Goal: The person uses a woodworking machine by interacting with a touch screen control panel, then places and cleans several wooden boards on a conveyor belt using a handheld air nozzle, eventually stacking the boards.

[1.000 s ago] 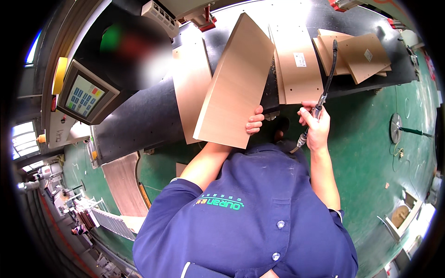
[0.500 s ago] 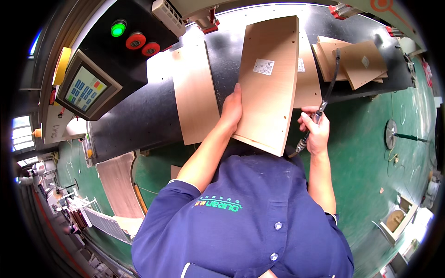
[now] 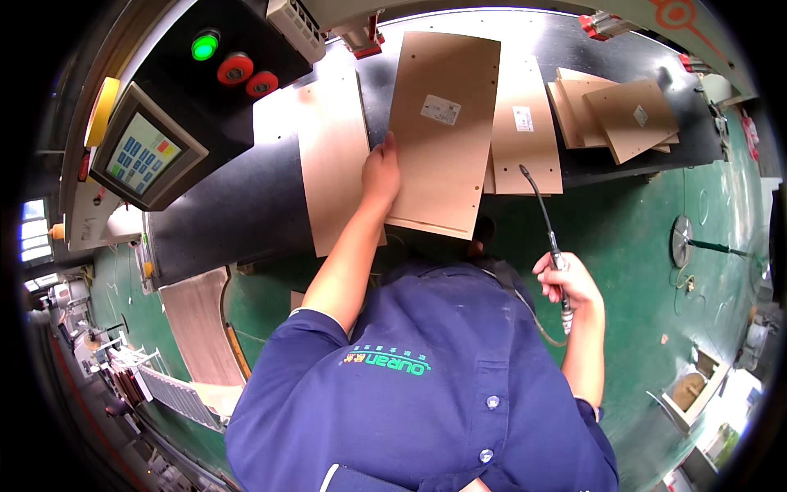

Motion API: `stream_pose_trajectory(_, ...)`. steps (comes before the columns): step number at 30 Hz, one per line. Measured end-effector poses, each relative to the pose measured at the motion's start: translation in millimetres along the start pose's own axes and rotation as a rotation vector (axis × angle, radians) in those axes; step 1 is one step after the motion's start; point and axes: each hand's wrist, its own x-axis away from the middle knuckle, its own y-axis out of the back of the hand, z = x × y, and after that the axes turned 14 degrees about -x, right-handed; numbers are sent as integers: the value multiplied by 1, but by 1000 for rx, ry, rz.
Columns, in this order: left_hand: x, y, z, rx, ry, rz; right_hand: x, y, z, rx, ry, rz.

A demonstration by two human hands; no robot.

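Tan wood makes up the big board (image 3: 447,168) that the left hand (image 3: 382,176) is gripping. The board is in the middle of the scene, up over the near edge of the black table (image 3: 238,215). The left hand is closed on its left long edge, with the thumb at the front and the other fingers hidden behind. The board leans a bit, with its far end more to the right than its near end. It has small holes near its edges and a white sticker (image 3: 441,110) on its face. I cannot tell if it touches the table.

The right hand (image 3: 570,283) is to the right of the board and nearer. Its fingers are curled around a thin tool (image 3: 554,250), gripping it by the handle. The tool has a long black tip that bends to the left at its far end. I cannot tell if the tip touches anything.

On the table, a plain board (image 3: 328,156) lies to the left of the held one. To the right is a board with a sticker (image 3: 533,160), partly hidden by the held board. Farther right is a messy pile of boards (image 3: 631,131).

On the far left there is a screen (image 3: 143,162), with a green light (image 3: 204,46) and two red buttons (image 3: 235,70) beyond it. The floor (image 3: 631,246) is green.
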Motion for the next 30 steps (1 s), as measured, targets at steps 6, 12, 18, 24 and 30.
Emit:
stream_pose_trajectory(6, -13, -11, 15, 26, 7, -2, 15, -7, -16, -105, 73, -90)
stream_pose_trajectory(12, -5, -13, -3, 29, -7, 9, 16, -17, -31, -52, 33, -36)
stream_pose_trajectory(18, -12, -15, 25, -20, 28, 3, 23, -20, -43, -108, 91, -70)
stream_pose_trajectory(24, 3, -4, 25, 203, 118, 67, 15, -26, -47, -8, 21, -69)
stream_pose_trajectory(30, 19, 12, 7, 179, 172, 59, 9, -30, -49, 46, -12, -70)
